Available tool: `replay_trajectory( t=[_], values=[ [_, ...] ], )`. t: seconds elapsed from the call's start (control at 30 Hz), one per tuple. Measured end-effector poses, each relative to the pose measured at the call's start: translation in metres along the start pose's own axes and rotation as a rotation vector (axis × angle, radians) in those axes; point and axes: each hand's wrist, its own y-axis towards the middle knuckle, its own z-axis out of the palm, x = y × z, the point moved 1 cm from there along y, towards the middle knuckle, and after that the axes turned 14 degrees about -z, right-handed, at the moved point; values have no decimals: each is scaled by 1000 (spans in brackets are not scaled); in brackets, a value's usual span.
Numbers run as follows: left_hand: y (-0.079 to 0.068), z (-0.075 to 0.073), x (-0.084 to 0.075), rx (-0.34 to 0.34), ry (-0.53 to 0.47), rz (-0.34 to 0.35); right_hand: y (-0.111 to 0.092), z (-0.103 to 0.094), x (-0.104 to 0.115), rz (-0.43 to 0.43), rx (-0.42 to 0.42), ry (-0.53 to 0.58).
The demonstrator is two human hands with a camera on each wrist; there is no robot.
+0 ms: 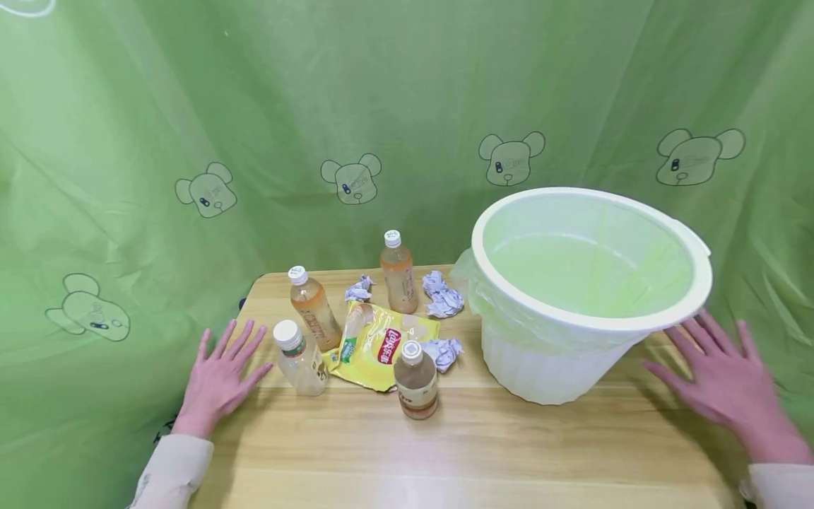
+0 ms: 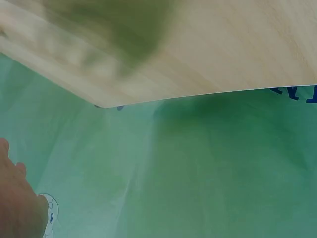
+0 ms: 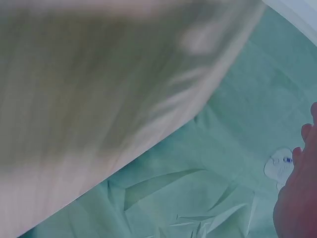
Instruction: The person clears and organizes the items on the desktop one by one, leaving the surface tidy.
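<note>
In the head view my left hand (image 1: 219,382) is spread at the table's left edge, holding nothing, nearest to a white-capped clear bottle (image 1: 302,359). My right hand (image 1: 728,378), fingers also spread and holding nothing, is beside a white bin (image 1: 540,360) lined with a thin pale green bag (image 1: 473,283). A yellow Lay's chip bag (image 1: 365,357) lies mid-table. Around it stand two orange-labelled bottles (image 1: 316,311) and a brownish bottle (image 1: 416,385). Crumpled paper balls (image 1: 444,300) lie near them. Part of each hand shows at the edge of its wrist view.
The wooden table (image 1: 356,452) carries everything. Green curtain (image 1: 407,85) with mouse-head drawings hangs behind and at both sides. The bin's wide rim (image 1: 588,322) rises above the bottles on the right. Table edges show against green cloth in both wrist views.
</note>
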Motion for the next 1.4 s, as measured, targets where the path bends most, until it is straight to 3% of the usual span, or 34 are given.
replay_trajectory(
  t=[0.13, 0.27, 0.4, 0.57, 0.77, 0.97, 1.27, 1.4],
  values=[
    [-3, -9, -1, 12, -75, -63, 6, -15, -1, 35, -62, 81],
    [-6, -21, -8, -35, -205, -129, 15, -38, 0, 46, -229, 210],
    [-6, -31, -20, -86, -345, -152, 25, -61, 7, 27, -417, 351],
    [-8, -38, -37, -89, -563, -173, 35, -81, 20, 6, -537, 513],
    [-11, -42, -54, -115, -742, -111, 49, -100, 37, -39, -595, 603],
    [-14, -39, -65, -122, -791, -52, 63, -115, 55, -85, -612, 624],
    [-24, -32, -80, -9, -821, -152, 70, -119, 67, -119, -609, 692],
    [-24, -29, -85, 1, -873, -181, 70, -119, 71, -106, -613, 720]
  ],
)
